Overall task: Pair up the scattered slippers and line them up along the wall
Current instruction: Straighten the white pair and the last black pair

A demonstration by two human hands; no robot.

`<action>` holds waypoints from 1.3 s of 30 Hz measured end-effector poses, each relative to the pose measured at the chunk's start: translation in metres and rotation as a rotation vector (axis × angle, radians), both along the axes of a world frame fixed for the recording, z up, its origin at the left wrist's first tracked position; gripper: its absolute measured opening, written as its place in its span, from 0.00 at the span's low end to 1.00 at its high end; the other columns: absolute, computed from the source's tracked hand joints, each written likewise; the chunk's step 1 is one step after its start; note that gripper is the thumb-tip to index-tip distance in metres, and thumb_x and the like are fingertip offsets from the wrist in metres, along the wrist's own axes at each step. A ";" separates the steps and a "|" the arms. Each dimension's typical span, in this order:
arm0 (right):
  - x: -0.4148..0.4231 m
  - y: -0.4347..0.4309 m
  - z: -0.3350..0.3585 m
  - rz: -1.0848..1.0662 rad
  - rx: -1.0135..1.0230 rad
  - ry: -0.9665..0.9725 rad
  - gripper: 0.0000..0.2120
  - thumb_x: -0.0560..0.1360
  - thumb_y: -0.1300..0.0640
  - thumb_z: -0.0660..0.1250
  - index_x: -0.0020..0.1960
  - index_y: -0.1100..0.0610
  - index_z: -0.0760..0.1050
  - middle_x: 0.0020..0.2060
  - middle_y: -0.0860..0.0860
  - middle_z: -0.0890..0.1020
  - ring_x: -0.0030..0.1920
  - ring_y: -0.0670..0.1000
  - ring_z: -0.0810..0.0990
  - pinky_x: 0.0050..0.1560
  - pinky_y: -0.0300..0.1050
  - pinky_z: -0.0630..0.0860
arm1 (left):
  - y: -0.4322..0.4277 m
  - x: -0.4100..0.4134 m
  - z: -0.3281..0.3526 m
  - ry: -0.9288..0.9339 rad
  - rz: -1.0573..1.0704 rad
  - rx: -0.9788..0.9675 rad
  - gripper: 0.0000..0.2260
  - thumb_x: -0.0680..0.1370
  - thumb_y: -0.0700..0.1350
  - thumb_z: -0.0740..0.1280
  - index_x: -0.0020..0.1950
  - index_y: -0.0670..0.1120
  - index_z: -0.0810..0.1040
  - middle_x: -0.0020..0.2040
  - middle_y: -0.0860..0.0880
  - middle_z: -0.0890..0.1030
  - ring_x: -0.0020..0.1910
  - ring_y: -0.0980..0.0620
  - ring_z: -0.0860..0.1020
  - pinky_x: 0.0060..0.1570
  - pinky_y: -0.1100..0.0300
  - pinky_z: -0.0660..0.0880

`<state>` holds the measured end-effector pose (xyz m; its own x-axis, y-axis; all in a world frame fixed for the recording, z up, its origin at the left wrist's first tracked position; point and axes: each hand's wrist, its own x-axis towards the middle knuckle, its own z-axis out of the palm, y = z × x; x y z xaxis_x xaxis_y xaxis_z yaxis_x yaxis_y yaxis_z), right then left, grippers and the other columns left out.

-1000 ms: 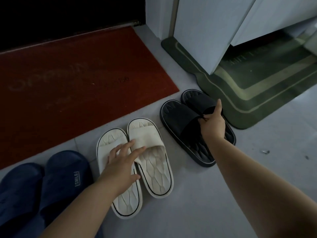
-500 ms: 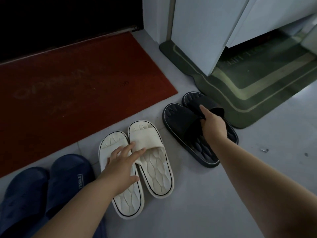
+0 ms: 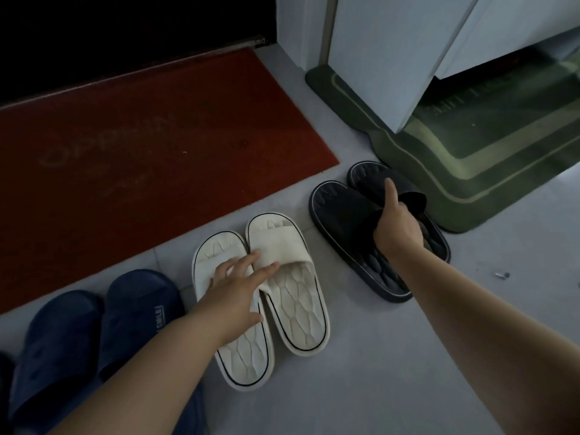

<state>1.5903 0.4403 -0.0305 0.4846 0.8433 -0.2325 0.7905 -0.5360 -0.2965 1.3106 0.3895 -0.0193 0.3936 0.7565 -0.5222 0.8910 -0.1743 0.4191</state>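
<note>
Three pairs of slippers lie side by side on the grey floor along the edge of the red doormat (image 3: 141,158). The navy pair (image 3: 94,334) is at the left, the cream pair (image 3: 292,296) in the middle, the black pair (image 3: 345,215) at the right. My left hand (image 3: 235,293) rests flat on the cream pair, fingers spread over both straps. My right hand (image 3: 397,224) grips the straps of the black pair, with the index finger stretched along the right slipper's strap. The black pair's toes sit close to the green mat.
A green bath mat (image 3: 470,164) lies at the right under a white door or cabinet panel (image 3: 386,58). A dark doorway runs behind the red mat. A small bit of debris (image 3: 502,274) lies on the bare floor at the right.
The black pair has shifted slightly right and forward under my right hand, whose grip has closed on the straps. My left hand stays on the cream pair.
</note>
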 end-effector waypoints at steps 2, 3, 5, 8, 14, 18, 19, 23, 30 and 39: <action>-0.013 -0.012 0.006 0.057 0.076 -0.100 0.38 0.71 0.67 0.61 0.75 0.51 0.46 0.67 0.61 0.62 0.61 0.63 0.67 0.59 0.56 0.69 | 0.000 -0.007 0.003 -0.018 -0.016 -0.009 0.40 0.74 0.40 0.67 0.71 0.67 0.45 0.76 0.60 0.42 0.75 0.52 0.42 0.74 0.53 0.49; -0.022 -0.018 0.009 0.147 0.164 -0.128 0.37 0.70 0.67 0.62 0.73 0.52 0.50 0.66 0.60 0.62 0.62 0.63 0.65 0.62 0.56 0.67 | -0.001 -0.012 0.005 -0.035 -0.012 -0.007 0.39 0.74 0.38 0.65 0.71 0.67 0.45 0.76 0.59 0.43 0.75 0.53 0.43 0.73 0.55 0.48; -0.044 -0.030 0.010 0.424 0.191 -0.017 0.33 0.68 0.63 0.64 0.70 0.51 0.57 0.63 0.58 0.67 0.61 0.61 0.67 0.61 0.55 0.67 | -0.004 -0.025 0.008 -0.076 0.069 0.025 0.37 0.76 0.35 0.61 0.72 0.64 0.46 0.77 0.56 0.47 0.75 0.54 0.47 0.71 0.59 0.49; -0.071 -0.039 0.004 0.651 -0.110 0.156 0.30 0.71 0.52 0.67 0.70 0.51 0.61 0.62 0.56 0.71 0.62 0.59 0.71 0.59 0.50 0.69 | -0.006 -0.042 0.008 -0.069 0.315 0.098 0.33 0.76 0.39 0.62 0.75 0.56 0.50 0.77 0.50 0.53 0.74 0.49 0.57 0.71 0.55 0.58; -0.091 -0.035 -0.006 0.584 -0.039 0.166 0.22 0.78 0.61 0.56 0.71 0.55 0.63 0.59 0.58 0.79 0.58 0.59 0.77 0.56 0.49 0.73 | -0.019 -0.046 0.002 -0.110 0.606 0.030 0.25 0.78 0.46 0.61 0.74 0.48 0.57 0.71 0.44 0.68 0.66 0.46 0.70 0.61 0.56 0.68; -0.094 -0.028 -0.005 0.590 0.005 0.175 0.21 0.78 0.62 0.57 0.71 0.57 0.65 0.59 0.59 0.79 0.58 0.60 0.77 0.57 0.50 0.74 | -0.017 -0.041 -0.002 -0.126 0.664 0.070 0.24 0.79 0.46 0.59 0.74 0.47 0.57 0.71 0.44 0.68 0.67 0.45 0.69 0.61 0.55 0.68; -0.094 -0.027 -0.005 0.585 0.013 0.175 0.21 0.78 0.63 0.57 0.70 0.56 0.65 0.59 0.59 0.79 0.57 0.60 0.77 0.56 0.49 0.73 | -0.016 -0.041 -0.003 -0.125 0.669 0.076 0.24 0.79 0.45 0.59 0.74 0.47 0.57 0.71 0.44 0.68 0.67 0.45 0.69 0.61 0.55 0.68; -0.094 -0.026 -0.008 0.570 0.002 0.160 0.22 0.78 0.62 0.57 0.72 0.55 0.63 0.60 0.57 0.79 0.58 0.59 0.77 0.57 0.46 0.72 | -0.017 -0.041 -0.005 -0.151 0.692 0.083 0.24 0.79 0.45 0.59 0.74 0.47 0.57 0.71 0.44 0.67 0.67 0.45 0.68 0.61 0.55 0.68; -0.100 -0.033 -0.013 0.512 0.012 0.128 0.23 0.78 0.62 0.56 0.73 0.53 0.62 0.63 0.56 0.77 0.61 0.58 0.76 0.59 0.45 0.72 | -0.024 -0.049 -0.001 -0.205 0.684 0.033 0.24 0.80 0.46 0.57 0.74 0.48 0.55 0.73 0.43 0.64 0.70 0.45 0.65 0.65 0.55 0.64; -0.103 -0.029 -0.007 0.467 -0.056 0.132 0.22 0.77 0.62 0.57 0.70 0.53 0.66 0.63 0.56 0.77 0.62 0.58 0.75 0.58 0.44 0.70 | -0.037 -0.049 0.009 -0.313 0.591 -0.018 0.22 0.80 0.43 0.57 0.73 0.42 0.56 0.70 0.41 0.67 0.66 0.44 0.69 0.62 0.56 0.66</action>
